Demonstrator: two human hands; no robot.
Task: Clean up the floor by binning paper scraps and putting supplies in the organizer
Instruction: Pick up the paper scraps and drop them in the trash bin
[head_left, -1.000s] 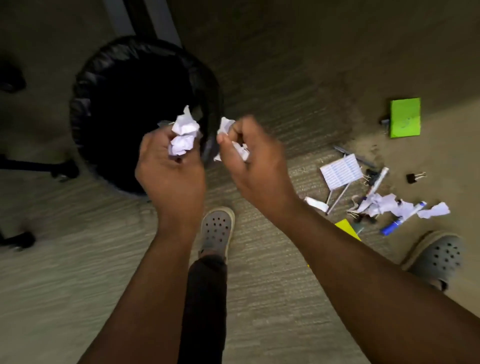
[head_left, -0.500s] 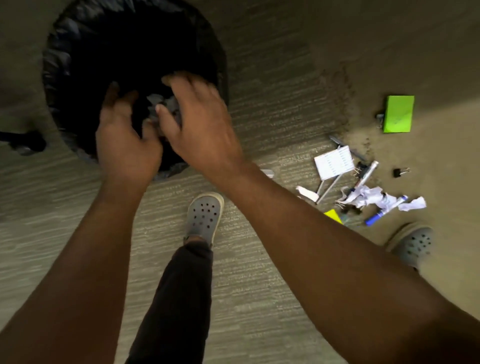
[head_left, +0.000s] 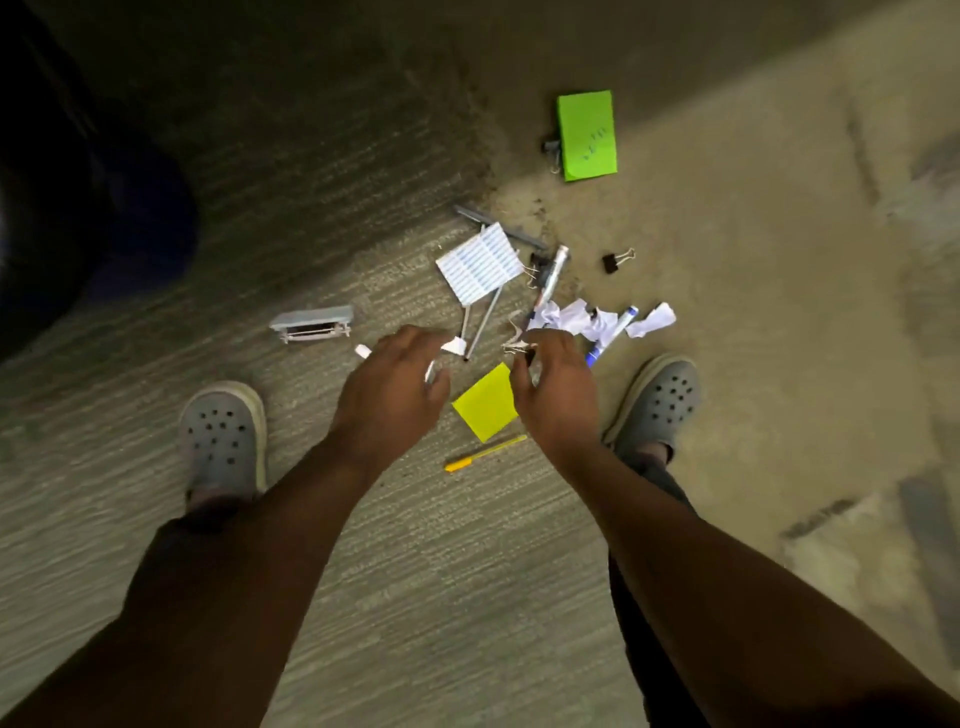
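Note:
Both my hands hover over a pile of clutter on the carpet. My left hand (head_left: 392, 387) is open, fingers spread, above small white paper scraps (head_left: 453, 345). My right hand (head_left: 553, 387) is open with curled fingers, just over a binder clip (head_left: 514, 340) and beside a yellow sticky pad (head_left: 487, 402). Crumpled white paper (head_left: 582, 319) lies beyond the right hand, with a blue marker (head_left: 610, 335), another marker (head_left: 550, 273) and a lined white note (head_left: 479, 262). A grey stapler (head_left: 311, 323) lies to the left. A yellow pen (head_left: 485, 453) lies between my arms.
A green sticky pad (head_left: 587, 135) with a clip beside it lies farther off, and a black binder clip (head_left: 618, 261) to the right of the pile. The black bin (head_left: 62, 208) is a dark shape at the left edge. My grey clogs (head_left: 223, 434) (head_left: 660, 400) flank the pile.
Both hands dropped their crumpled paper into the bin, then swung right and down to the clutter pile. They now hold nothing. The view turned from the bin to the pile.

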